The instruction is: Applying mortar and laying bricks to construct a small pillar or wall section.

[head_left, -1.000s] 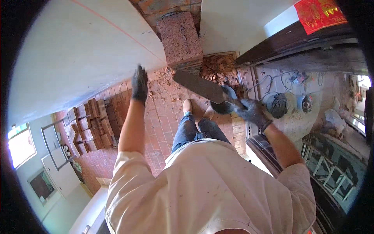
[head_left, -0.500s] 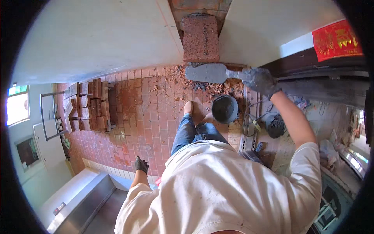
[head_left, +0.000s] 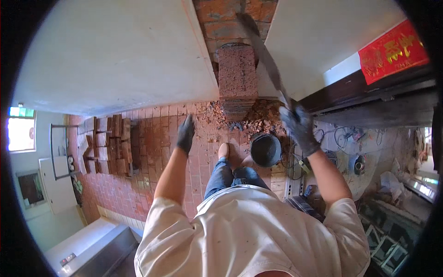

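Observation:
My gloved right hand [head_left: 297, 127] is closed on the handle of a long mortar-coated trowel [head_left: 263, 51], raised along the right of a stack of red bricks [head_left: 236, 74]. The blade's tip reaches the exposed brickwork [head_left: 212, 16] above the stack, between two white wall panels. My gloved left hand [head_left: 185, 132] is raised with fingers stretched out, holding nothing, left of the stack. A dark bucket [head_left: 266, 150] stands by my feet, below and left of my right hand. Broken brick and dark mortar bits [head_left: 260, 127] lie around the stack's foot.
Loose bricks are piled on a trolley [head_left: 104, 143] at left, on the tiled floor [head_left: 157, 138]. At right, a dark door frame [head_left: 350, 90] borders a floor strewn with cables [head_left: 332, 136] and containers [head_left: 357, 164]. A red banner [head_left: 392, 51] hangs at upper right.
My left hand dropped low, then rose forward again. The trowel has swung from lying crosswise below the brick stack to pointing upward along its right side, with my right hand still on it.

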Available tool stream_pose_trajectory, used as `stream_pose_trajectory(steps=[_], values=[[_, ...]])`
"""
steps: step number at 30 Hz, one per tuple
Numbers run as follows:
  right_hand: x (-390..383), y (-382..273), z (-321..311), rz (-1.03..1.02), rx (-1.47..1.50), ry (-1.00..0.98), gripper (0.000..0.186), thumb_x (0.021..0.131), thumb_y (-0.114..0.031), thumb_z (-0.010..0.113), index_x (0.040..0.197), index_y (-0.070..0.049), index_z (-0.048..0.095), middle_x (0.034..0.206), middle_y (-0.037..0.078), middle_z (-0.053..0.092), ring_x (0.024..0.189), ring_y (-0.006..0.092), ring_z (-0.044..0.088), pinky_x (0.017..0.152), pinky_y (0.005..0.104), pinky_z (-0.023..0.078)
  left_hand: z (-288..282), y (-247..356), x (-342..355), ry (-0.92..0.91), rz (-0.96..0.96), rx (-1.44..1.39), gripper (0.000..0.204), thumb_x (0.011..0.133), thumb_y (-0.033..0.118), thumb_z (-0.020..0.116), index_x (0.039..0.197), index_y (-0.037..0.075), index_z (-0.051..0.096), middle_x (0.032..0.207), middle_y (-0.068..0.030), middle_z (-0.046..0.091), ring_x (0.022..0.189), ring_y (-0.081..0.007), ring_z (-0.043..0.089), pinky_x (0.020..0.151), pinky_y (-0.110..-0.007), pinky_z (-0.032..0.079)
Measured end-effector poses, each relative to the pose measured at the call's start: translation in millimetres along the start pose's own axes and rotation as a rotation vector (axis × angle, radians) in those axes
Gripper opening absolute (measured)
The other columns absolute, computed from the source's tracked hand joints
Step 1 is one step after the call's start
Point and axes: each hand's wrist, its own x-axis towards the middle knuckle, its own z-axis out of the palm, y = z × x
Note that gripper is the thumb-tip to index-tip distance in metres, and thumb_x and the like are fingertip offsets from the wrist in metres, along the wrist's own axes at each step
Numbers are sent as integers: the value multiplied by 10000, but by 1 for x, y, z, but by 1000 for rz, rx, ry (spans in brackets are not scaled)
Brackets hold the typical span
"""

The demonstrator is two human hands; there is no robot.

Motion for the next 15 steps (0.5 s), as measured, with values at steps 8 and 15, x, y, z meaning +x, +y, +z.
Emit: stream_pose_trajectory(steps=[8, 15], values=[[19, 10, 104, 440, 268, 87, 343, 889, -423, 591, 762, -104, 582, 584, -40, 500, 437, 63, 434, 395, 245, 367, 168, 105, 89, -323, 133, 507, 540, 865, 423, 625, 1168, -24, 593, 1050, -37, 625, 934, -159, 561, 849, -288, 433], [-43, 0, 126, 395, 557, 42, 477, 963, -123, 465, 1411, -208, 328, 627, -68, 429, 474, 44, 398, 412, 206, 355, 174, 94, 101, -420, 137, 301, 494, 908, 404, 562, 1229, 29, 549, 1142, -34, 590, 1023, -158, 553, 914, -315, 445]])
